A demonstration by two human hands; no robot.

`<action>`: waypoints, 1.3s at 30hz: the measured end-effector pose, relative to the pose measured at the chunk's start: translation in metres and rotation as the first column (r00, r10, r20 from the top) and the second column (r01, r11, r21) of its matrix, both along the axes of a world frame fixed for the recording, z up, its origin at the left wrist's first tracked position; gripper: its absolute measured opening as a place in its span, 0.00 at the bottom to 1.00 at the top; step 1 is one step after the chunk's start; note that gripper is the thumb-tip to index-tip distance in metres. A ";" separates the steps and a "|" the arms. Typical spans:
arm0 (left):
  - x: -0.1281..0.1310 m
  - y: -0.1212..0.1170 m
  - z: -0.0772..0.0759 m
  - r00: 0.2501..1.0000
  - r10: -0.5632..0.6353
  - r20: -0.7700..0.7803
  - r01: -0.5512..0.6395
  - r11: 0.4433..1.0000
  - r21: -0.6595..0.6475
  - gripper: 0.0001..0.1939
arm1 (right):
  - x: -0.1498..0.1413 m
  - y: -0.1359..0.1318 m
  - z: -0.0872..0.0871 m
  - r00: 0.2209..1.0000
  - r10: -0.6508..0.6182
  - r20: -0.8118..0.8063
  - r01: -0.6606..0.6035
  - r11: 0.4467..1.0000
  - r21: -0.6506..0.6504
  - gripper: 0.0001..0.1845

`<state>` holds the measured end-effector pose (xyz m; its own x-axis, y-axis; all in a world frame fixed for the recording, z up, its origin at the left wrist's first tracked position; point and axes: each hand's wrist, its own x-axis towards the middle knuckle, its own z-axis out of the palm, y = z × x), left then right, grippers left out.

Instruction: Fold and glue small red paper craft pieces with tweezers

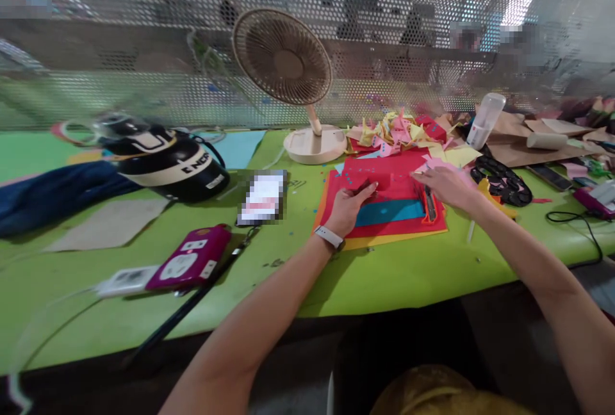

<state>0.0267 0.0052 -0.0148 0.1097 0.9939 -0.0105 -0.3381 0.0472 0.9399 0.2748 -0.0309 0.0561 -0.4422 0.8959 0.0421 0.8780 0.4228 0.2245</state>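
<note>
My left hand, with a white band at the wrist, is over the left part of a stack of red paper. Its fingers are closed on a small dark reddish piece that I cannot make out. On the right side of the stack, my right hand has its fingers pressed together, blurred; what they hold, if anything, is unclear. Beneath that hand lies an orange and dark tool, perhaps a cutter. Between my hands a blue paper strip rests on the red sheets. Yellow paper shows under them.
Behind the stack are a beige fan and a heap of paper scraps. To the left are a phone, a magenta power bank with a cable and a black bottle. A clear bottle leans at the right.
</note>
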 end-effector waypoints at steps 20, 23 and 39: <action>0.004 0.000 0.002 0.999 0.030 0.033 -0.030 1.000 -0.003 0.20 | 0.109 -0.070 -0.019 0.822 -0.564 0.082 0.556 0.825 0.103 0.19; 0.006 0.000 0.003 0.998 0.029 0.050 -0.029 1.000 -0.003 0.20 | 0.113 -0.071 -0.024 0.791 -0.605 -0.089 0.610 0.772 0.180 0.19; 0.006 -0.015 0.017 0.998 -0.002 0.057 -0.001 0.999 0.049 0.20 | -0.044 -0.029 -0.004 0.082 -0.175 -0.981 -0.038 0.983 -0.179 0.22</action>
